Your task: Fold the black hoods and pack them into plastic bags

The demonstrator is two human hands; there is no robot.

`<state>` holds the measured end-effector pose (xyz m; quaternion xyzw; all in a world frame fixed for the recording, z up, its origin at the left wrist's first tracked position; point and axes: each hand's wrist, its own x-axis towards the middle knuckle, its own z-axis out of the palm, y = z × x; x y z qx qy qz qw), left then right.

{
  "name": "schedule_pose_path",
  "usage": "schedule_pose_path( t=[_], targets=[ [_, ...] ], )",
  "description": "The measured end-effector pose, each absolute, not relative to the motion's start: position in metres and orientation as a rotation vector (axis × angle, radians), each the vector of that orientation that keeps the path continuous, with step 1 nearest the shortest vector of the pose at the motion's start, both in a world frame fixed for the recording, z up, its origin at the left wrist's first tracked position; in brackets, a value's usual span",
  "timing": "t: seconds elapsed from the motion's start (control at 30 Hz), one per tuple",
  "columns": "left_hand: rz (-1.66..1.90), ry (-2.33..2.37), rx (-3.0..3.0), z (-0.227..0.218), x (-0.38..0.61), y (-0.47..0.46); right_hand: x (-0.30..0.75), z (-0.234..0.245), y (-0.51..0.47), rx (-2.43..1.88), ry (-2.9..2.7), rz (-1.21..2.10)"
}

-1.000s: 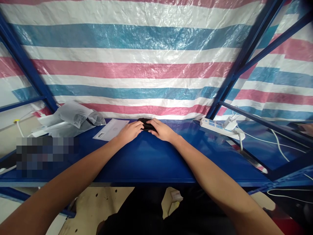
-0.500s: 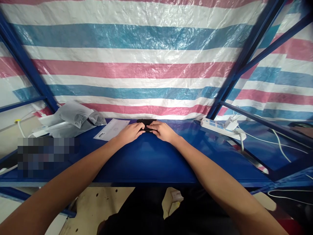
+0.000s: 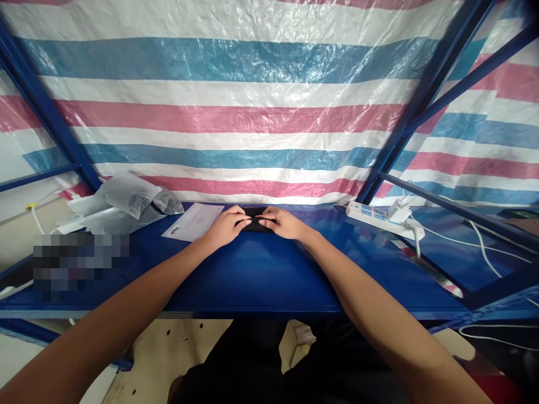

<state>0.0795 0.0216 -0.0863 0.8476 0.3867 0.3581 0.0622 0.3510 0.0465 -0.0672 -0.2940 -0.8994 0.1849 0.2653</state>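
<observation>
Near the back edge of the blue table point(image 3: 248, 275) lies a small black, soft-looking folded piece point(image 3: 255, 225), perhaps cloth; its exact kind does not show. My left hand point(image 3: 229, 225) pinches its left part between thumb and fingers. On the other side, my right hand point(image 3: 283, 222) pinches it the same way, the two thumbs almost meeting at the middle. Part of the black piece is hidden under the fingers. Just left of my left hand is a flat white envelope or sheet point(image 3: 191, 221) with a small printed label.
Clear and grey plastic bags point(image 3: 130, 202) are heaped at the back left. A white power strip point(image 3: 381, 217) with plugs and cables lies at the right. Blue metal posts point(image 3: 391, 146) frame the table, and a striped plastic sheet point(image 3: 236, 118) hangs behind it.
The fingers have shifted slightly on the black piece, and more of its front part shows below the hands. The thumbs have turned a little inward. Everything else stays put.
</observation>
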Motion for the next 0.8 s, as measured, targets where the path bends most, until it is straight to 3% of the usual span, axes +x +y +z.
schedule_pose_path(
  t=[0.13, 0.23, 0.47, 0.63, 0.8],
  targets=[
    [1.077, 1.236, 2.538, -0.093, 0.079, 0.030, 0.349, -0.063, 0.040, -0.763, -2.467, 0.075],
    [1.033, 1.258, 2.494, -0.095, 0.076, 0.036, 0.350, -0.056, 0.034, -0.689, -2.493, -0.065],
    [0.966, 1.327, 2.472, -0.092, 0.078, 0.033, 0.353, -0.054, 0.038, -0.745, -2.600, 0.022],
    [1.147, 1.222, 2.684, -0.088, 0.084, 0.015, 0.353, -0.059, 0.046, -0.700, -2.555, 0.150],
    [1.027, 1.129, 2.779, -0.083, 0.087, 0.008, 0.356, -0.055, 0.045, -0.693, -2.509, 0.341]
  ],
)
